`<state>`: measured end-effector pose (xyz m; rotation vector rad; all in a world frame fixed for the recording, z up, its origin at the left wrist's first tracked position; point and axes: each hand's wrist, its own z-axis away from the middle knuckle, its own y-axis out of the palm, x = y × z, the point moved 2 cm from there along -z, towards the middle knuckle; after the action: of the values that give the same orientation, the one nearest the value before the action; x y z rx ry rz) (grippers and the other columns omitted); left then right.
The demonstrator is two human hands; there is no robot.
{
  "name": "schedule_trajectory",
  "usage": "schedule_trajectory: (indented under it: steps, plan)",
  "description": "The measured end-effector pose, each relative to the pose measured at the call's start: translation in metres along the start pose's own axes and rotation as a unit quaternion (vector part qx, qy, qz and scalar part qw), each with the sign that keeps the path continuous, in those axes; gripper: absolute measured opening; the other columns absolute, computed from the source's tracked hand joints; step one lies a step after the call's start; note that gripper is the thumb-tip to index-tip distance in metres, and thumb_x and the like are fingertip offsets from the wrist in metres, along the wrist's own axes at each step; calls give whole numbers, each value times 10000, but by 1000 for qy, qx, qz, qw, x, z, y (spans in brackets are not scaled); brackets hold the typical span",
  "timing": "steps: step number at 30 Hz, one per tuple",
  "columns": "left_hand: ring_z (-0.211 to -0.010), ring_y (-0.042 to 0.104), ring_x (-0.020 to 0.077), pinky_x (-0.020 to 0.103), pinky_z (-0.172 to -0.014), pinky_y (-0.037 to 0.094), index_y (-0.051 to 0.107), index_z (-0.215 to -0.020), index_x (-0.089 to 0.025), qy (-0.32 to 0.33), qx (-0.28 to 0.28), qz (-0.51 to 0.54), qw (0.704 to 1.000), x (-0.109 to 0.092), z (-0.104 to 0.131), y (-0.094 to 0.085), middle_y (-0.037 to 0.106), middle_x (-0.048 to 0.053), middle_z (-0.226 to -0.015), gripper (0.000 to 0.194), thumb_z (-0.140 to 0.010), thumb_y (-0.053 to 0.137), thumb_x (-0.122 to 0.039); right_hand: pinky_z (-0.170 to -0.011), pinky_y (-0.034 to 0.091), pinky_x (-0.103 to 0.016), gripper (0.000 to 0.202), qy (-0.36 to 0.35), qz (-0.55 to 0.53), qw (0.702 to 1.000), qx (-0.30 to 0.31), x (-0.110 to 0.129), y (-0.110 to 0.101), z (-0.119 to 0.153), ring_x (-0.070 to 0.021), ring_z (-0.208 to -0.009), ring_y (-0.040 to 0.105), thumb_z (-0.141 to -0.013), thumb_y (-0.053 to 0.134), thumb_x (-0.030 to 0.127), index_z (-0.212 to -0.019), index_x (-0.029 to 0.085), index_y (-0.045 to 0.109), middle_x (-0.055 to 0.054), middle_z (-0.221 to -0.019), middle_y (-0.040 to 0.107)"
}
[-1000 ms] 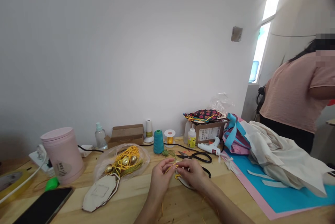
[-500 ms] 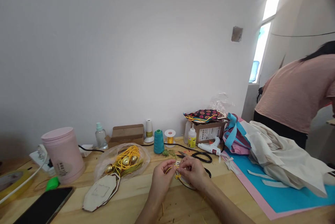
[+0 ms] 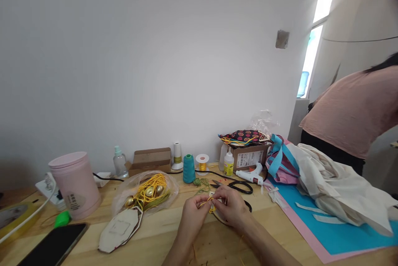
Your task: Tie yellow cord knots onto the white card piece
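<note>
Close together over the middle of the table, my left hand [image 3: 193, 213] and my right hand [image 3: 230, 204] both pinch a yellow cord [image 3: 212, 208]. A small knotted loop of it hangs below my fingertips. Some small pale piece shows behind the fingers, mostly covered, and I cannot make out what it is. Beyond my right hand lie scissors [image 3: 238, 186] with black handles. A tangle of green thread [image 3: 201, 182] rests just past my left fingertips, near a teal thread cone [image 3: 188, 169].
At left are a plastic bag [image 3: 172, 181] of yellow cords and gold bells, white octagonal pieces [image 3: 116, 229], a phone [image 3: 54, 244] and a pink canister [image 3: 74, 185]. A glue bottle [image 3: 229, 164], glue gun [image 3: 251, 174] and cloth [image 3: 336, 183] stand right. A person [image 3: 351, 112] bends over behind.
My left fingers have closed in more tightly, and the hands are slightly nearer each other on the yellow cord. The person at the right has shifted a little.
</note>
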<state>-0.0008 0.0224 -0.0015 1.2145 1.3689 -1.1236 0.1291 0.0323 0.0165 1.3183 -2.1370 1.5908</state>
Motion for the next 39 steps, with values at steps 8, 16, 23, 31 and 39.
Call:
schedule_trajectory:
  steps: [8,16,23,31,39]
  plan:
    - [-623,594,201,271,-593,449,666,-641,-105,3,33,-3,999,2,-1,0,679,73,-643,237,-534,634,-314,-544,356,-201,109,34,-134,990,-32,-3,1,-3,-119,-642,478,-634,484,166,-559,160,563,-15,-689,530]
    - [-545,586,179,264,-545,443,645,-601,-110,-21,6,9,1000,3,0,0,667,46,-568,179,-520,641,-269,-465,356,-227,152,144,-445,883,-40,1,-13,-4,-124,-540,450,-627,459,295,-546,166,458,-26,-658,505]
    - [-573,598,189,274,-572,462,640,-611,-113,-36,-67,19,997,-2,-2,-7,676,51,-594,217,-494,655,-295,-691,385,-296,199,61,-594,790,-143,2,-53,-4,-155,-726,475,-677,401,269,-497,191,369,-25,-731,496]
    - [-602,603,204,280,-583,467,643,-626,-106,-21,-90,-20,996,-1,-6,-9,679,66,-619,246,-494,644,-314,-537,391,-245,358,83,-678,708,-179,-7,-62,-5,-113,-565,441,-704,442,369,-412,174,372,14,-558,435]
    - [-586,596,198,272,-566,462,631,-615,-108,-4,-63,-45,997,0,-4,-9,676,56,-605,232,-519,623,-318,-817,324,-340,308,32,-159,948,-274,-4,-25,-5,-212,-940,432,-643,533,291,-930,178,529,-57,-965,528]
